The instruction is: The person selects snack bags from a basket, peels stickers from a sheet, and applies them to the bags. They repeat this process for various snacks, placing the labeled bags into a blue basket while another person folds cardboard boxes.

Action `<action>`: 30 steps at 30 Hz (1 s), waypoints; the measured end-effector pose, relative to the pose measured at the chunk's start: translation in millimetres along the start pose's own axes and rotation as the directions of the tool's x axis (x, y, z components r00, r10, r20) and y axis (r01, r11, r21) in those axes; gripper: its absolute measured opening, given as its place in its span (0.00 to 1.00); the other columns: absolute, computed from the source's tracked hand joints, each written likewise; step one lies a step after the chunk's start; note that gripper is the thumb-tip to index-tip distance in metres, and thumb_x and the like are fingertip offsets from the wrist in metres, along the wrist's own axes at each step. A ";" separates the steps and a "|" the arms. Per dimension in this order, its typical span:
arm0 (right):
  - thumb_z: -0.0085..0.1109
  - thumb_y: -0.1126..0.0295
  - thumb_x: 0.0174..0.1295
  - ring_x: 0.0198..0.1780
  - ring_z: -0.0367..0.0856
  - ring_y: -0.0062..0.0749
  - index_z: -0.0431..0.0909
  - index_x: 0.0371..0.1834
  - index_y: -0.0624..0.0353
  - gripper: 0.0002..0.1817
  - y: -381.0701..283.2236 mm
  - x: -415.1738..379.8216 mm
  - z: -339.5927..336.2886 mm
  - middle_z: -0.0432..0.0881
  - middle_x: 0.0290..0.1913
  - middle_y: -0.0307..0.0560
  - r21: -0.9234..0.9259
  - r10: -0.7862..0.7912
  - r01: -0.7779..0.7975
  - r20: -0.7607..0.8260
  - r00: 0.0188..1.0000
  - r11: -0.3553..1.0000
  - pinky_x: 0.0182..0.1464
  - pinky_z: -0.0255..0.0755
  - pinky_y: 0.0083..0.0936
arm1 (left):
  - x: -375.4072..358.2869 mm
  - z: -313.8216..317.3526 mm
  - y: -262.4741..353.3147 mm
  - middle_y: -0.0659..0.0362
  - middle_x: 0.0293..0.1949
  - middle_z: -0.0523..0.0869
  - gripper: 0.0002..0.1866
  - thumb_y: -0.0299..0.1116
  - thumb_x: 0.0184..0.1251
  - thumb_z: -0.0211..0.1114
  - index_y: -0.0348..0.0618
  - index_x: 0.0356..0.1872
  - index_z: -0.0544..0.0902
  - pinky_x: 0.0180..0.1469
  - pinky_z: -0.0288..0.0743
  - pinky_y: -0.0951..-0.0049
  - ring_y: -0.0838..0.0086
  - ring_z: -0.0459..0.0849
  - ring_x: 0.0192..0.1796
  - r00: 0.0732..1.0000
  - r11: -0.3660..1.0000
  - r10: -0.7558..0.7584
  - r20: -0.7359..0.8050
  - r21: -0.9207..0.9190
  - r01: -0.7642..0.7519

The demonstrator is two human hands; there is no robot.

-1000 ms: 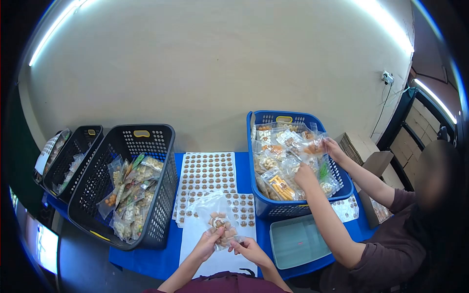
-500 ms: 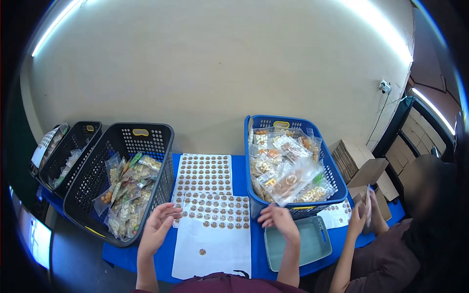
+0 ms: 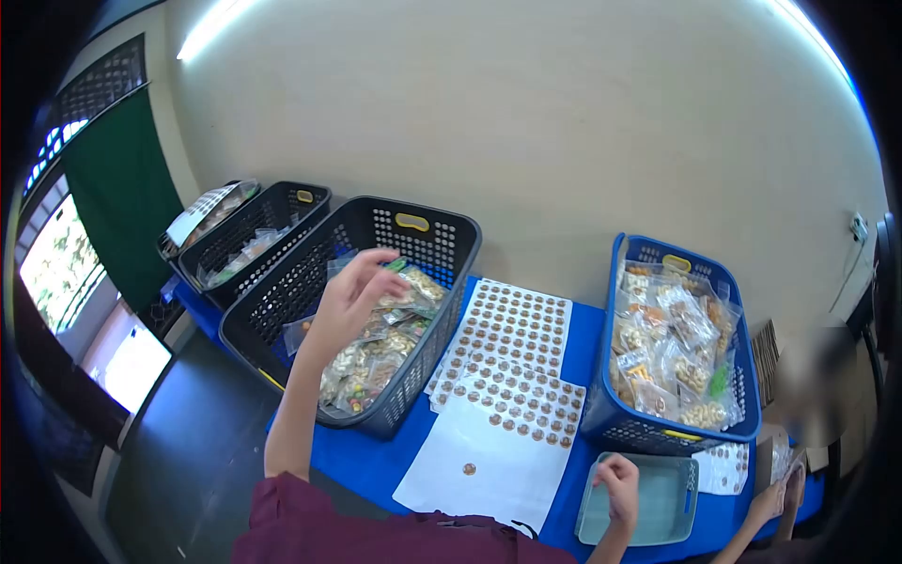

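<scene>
My left hand (image 3: 362, 287) is over the large black basket (image 3: 434, 246), its fingers stretched out and apart, with nothing seen in them. Below it in that basket lie clear packets of snacks (image 3: 381, 352), partly hidden by the hand. My right hand (image 3: 618, 484) is by the left rim of a pale green tray (image 3: 648, 540); its fingers are loosely curled, and no object shows in them. Sheets of round stickers (image 3: 517, 324) lie between the baskets. On the front sheet (image 3: 489, 451), one sticker remains on the white lower part.
A blue basket (image 3: 676, 434) full of snack packets (image 3: 691, 352) stands to the right. Smaller black baskets (image 3: 272, 246) stand at the far left. At the right edge, another person's hands (image 3: 775, 493) hold a packet. A blue cloth (image 3: 357, 461) covers the table.
The view has turned left. My left hand has moved from beside the sticker sheets to above the black basket. The packet blurred over the blue basket now rests, and my right hand has drawn back.
</scene>
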State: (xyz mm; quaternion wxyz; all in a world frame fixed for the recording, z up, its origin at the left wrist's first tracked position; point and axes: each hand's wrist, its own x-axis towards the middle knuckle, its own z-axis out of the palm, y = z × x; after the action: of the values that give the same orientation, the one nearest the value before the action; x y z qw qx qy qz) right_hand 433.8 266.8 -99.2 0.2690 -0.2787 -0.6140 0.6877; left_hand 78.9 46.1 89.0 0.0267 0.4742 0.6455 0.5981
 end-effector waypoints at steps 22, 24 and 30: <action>0.52 0.75 0.55 0.37 0.76 0.26 0.67 0.47 0.65 0.16 84.2 -5.3 -15.9 0.77 0.36 0.47 -0.190 0.141 -0.137 0.003 0.990 0.972 0.40 0.71 0.19 | -51.4 -28.8 -392.1 0.43 0.48 0.73 0.28 0.40 0.42 0.62 0.39 0.48 0.71 0.53 0.66 0.60 0.55 0.71 0.52 0.737 0.376 -0.641 0.215 0.925 0.057; 0.53 0.70 0.56 0.33 0.74 0.22 0.68 0.47 0.64 0.16 80.9 0.7 -4.9 0.77 0.35 0.44 -0.306 0.179 -0.174 -0.013 0.984 0.936 0.36 0.68 0.17 | -60.7 -26.3 -397.2 0.43 0.57 0.62 0.33 0.47 0.43 0.64 0.41 0.52 0.69 0.56 0.63 0.60 0.55 0.65 0.58 0.696 0.261 -0.665 0.271 0.957 -0.124; 0.55 0.64 0.55 0.29 0.72 0.21 0.70 0.46 0.63 0.18 86.6 2.9 -9.6 0.77 0.33 0.43 -0.380 0.167 -0.154 0.002 0.986 0.912 0.32 0.68 0.18 | -67.2 -32.7 -359.1 0.45 0.64 0.48 0.44 0.53 0.44 0.63 0.45 0.62 0.54 0.60 0.58 0.62 0.55 0.61 0.62 0.391 0.302 -0.882 0.264 0.953 0.038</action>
State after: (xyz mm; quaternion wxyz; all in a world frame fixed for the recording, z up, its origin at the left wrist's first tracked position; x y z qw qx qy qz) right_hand 436.3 266.8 -186.3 0.1420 -0.3630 -0.7148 0.5806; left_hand -112.4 37.7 -224.0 0.2724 0.3769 0.8768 -0.1219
